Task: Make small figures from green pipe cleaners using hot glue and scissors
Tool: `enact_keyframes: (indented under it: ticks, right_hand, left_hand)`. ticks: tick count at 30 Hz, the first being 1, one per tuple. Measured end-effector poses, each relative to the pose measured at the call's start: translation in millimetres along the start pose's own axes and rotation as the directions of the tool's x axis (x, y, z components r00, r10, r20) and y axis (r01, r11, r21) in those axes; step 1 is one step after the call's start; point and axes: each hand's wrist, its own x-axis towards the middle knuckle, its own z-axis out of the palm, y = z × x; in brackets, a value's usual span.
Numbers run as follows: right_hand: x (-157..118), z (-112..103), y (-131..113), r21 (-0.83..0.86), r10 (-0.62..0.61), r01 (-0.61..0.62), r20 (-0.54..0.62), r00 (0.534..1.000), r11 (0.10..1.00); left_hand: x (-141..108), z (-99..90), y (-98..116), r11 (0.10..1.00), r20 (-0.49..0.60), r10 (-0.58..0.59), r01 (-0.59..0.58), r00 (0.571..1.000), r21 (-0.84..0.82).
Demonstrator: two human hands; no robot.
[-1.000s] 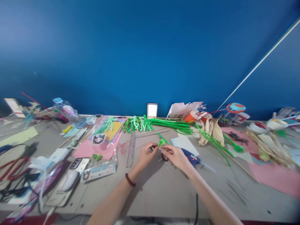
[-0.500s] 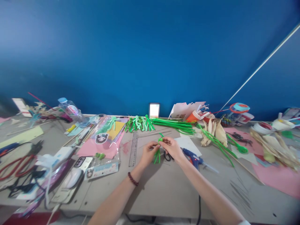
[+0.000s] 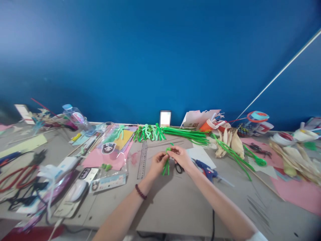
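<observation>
A half-made green pipe-cleaner figure (image 3: pixel 166 160) is pinched between both hands above the grey work table (image 3: pixel 175 204), close in front of the wearer. The left hand (image 3: pixel 157 164), a dark bead bracelet (image 3: pixel 140 192) on its wrist, is closed on the figure's lower part, from which several loose green legs hang down; the fingertips of the right hand (image 3: pixel 181 157) are pressed on the curled knot at its top. Judged from this, the body is bundled and the head loop formed, while the legs appear unshaped as yet. Just under the right hand black scissors (image 3: pixel 178 168) are partly seen, and immediately to its right a blue glue gun (image 3: pixel 206 168) lies on the table beside a sheet of white paper (image 3: pixel 202 156). A steel ruler (image 3: pixel 142 159) lies just left of the left hand, with pink paper and packets (image 3: pixel 110 152) beyond it. Farther away, past both hands, a row of finished green pipe-cleaner figures (image 3: pixel 149 132) is lined up against the blue wall, suggesting several are already done, and a sheaf of straight green pipe cleaners (image 3: pixel 187 133) remains unused beside them. Dried corn husks (image 3: pixel 229 142) are heaped far to the right.
</observation>
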Motion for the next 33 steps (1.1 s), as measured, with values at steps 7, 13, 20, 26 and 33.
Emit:
enact_keyframes:
  ticks: [7, 13, 20, 26, 33]
  right_hand:
    - [-1.8, -1.4, -6.6, -0.008, 0.017, -0.017, 0.022, 1.0, 1.0]
    - [1.9, -11.7, -12.4, 0.082, 0.053, -0.061, 0.097, 0.994, 0.995]
    - [3.6, -24.4, -22.0, 0.021, -0.124, 0.122, 0.185, 0.975, 0.992]
    - [0.0, -28.4, -25.4, -0.158, -0.183, 0.218, 0.208, 0.961, 0.963]
    - [-0.6, -26.0, -22.2, -0.264, -0.276, 0.312, 0.164, 0.947, 0.913]
  left_hand:
    - [-1.5, -3.5, 3.7, 0.978, 0.104, -0.146, 0.159, 0.984, -0.133]
    - [-2.8, -1.7, 8.6, 0.894, 0.182, -0.265, 0.311, 0.947, -0.321]
    - [-4.9, 2.6, 14.5, 0.902, 0.096, -0.295, 0.31, 0.951, -0.3]
    - [-7.9, 6.7, 17.5, 0.998, -0.041, -0.064, 0.063, 0.997, -0.017]
    - [-15.5, 2.3, 17.7, 0.889, -0.063, 0.241, -0.194, 0.969, 0.414]
